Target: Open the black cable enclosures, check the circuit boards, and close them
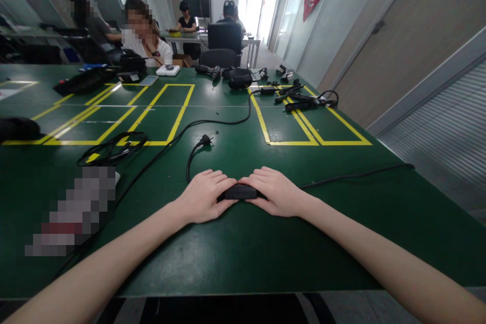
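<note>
A small black power brick (pixel 240 192) lies flat on the green table (pixel 243 248) in front of me. My left hand (pixel 205 196) covers its left end, fingers curled over it. My right hand (pixel 272 191) covers its right end in the same way, and the fingertips of both hands almost meet above the brick. From the brick's left side a black cord with a plug (pixel 205 139) loops away, and another thin black cable (pixel 357 176) runs off to the right.
Yellow tape rectangles (pixel 266 131) mark the table. A coiled black cable (pixel 114 148) lies at left, more black gear and cables (pixel 304 98) at far right. People sit at the far end; a glass wall runs along the right.
</note>
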Demonstrator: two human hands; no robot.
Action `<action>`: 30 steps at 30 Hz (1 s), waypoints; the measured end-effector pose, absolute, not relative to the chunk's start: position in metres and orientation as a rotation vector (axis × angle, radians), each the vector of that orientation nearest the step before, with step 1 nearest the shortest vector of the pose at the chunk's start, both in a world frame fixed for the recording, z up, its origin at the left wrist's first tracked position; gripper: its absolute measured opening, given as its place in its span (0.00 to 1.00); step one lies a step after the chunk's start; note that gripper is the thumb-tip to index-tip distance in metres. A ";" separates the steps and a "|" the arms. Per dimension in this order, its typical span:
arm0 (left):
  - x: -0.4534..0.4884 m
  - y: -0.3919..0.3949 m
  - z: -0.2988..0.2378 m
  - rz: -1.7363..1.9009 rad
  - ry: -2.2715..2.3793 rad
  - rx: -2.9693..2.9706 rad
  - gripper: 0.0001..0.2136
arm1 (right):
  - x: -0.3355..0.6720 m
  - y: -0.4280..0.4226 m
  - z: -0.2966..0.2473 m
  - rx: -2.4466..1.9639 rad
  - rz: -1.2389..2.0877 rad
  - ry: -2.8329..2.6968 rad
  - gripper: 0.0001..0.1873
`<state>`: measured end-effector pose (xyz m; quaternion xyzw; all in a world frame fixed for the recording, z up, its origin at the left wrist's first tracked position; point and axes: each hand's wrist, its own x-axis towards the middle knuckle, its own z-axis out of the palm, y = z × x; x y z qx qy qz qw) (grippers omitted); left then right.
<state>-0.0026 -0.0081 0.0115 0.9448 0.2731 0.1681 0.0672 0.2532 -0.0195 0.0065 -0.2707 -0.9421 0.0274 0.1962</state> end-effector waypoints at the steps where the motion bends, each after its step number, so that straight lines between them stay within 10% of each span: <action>1: -0.002 -0.008 0.012 0.505 0.823 2.847 0.12 | 0.253 -0.020 0.007 -0.760 0.068 -2.641 0.15; 25: 0.001 -0.018 0.014 0.740 0.852 2.690 0.28 | 0.260 -0.020 0.008 -0.563 -0.406 -2.506 0.17; 30: 0.004 -0.021 0.019 0.588 0.950 2.278 0.17 | 0.260 -0.020 0.007 -0.526 -0.538 -2.449 0.17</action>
